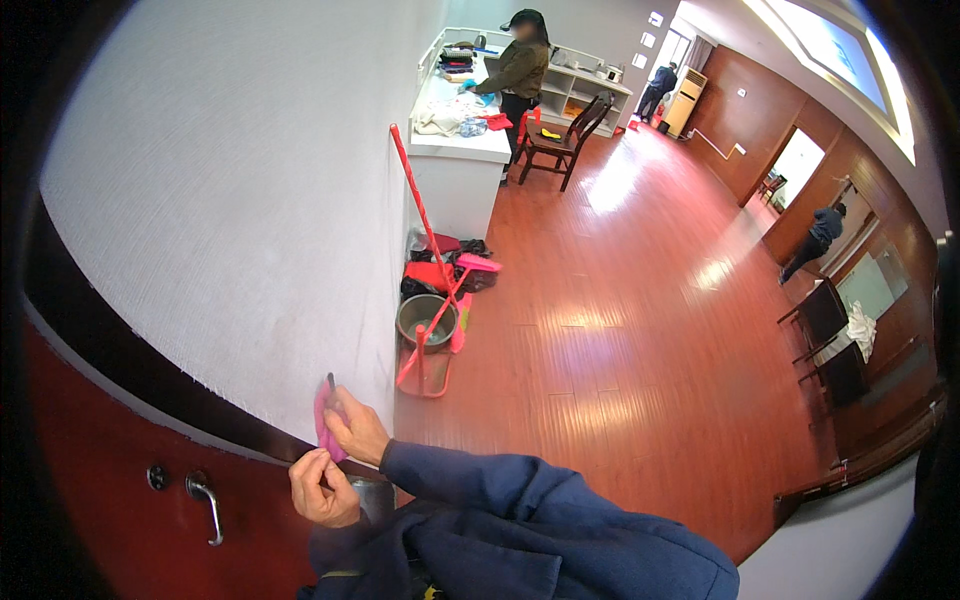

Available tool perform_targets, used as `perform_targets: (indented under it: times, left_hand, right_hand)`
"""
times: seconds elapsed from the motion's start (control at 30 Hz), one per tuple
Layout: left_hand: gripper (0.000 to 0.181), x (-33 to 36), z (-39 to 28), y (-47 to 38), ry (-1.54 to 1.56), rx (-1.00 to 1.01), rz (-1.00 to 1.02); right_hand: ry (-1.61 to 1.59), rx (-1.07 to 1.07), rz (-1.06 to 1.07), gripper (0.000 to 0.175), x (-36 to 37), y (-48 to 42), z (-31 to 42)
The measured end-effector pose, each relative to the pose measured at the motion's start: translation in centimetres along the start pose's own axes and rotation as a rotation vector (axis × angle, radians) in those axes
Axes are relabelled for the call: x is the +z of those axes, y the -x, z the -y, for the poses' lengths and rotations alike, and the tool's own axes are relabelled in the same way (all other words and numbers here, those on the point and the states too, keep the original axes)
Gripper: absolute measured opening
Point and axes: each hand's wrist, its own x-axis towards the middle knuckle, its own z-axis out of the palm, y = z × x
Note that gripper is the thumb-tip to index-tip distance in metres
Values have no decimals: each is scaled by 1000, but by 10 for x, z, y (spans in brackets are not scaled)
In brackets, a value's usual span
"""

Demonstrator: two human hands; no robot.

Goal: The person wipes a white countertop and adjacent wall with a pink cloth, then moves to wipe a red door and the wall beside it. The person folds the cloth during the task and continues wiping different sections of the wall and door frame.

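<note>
My right hand [358, 429] is closed around a pink cloth [327, 420] and a thin dark object [331, 381], whose tip sticks up above the fingers; its kind cannot be told. Both are close to the white textured wall [247, 300]. Just below and to the left, my left hand [324, 487] has its thumb and fingertips pinched together at the cloth's lower edge. Whether it grips the cloth there is not plain. The dark door frame [277, 441] passes behind the hands.
A red door [105, 420] with a metal handle [206, 502] lies lower left. Along the wall stand a bucket [427, 346], a dustpan [442, 386] and a pink broom [478, 262]. One person stands at a white counter [465, 148]; others are farther off. Chairs stand at right.
</note>
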Motion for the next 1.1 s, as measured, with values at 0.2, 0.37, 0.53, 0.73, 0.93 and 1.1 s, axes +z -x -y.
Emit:
perform_targets:
  times: [0.2,0.37,0.53,0.73,0.93,1.1]
  left_hand:
    - [15,-2,-1,-1,-31,-1,18]
    - [16,-2,1,-2,28,0,16]
    - [15,-1,2,-2,-32,27,10]
    - [14,-2,1,1,-70,6,-8]
    - [13,0,1,0,-50,19,-15]
    - [12,1,-1,0,-43,-3,-16]
  right_hand:
    - [-85,-366,-6,23,-2,-9,50]
    - [14,-160,-61,19,1,-14,14]
    - [57,63,-24,24,7,-1,-9]
    - [-75,-315,-49,21,6,-1,45]
    - [41,-31,-39,19,9,-1,-7]
    - [50,89,17,20,14,16,-33]
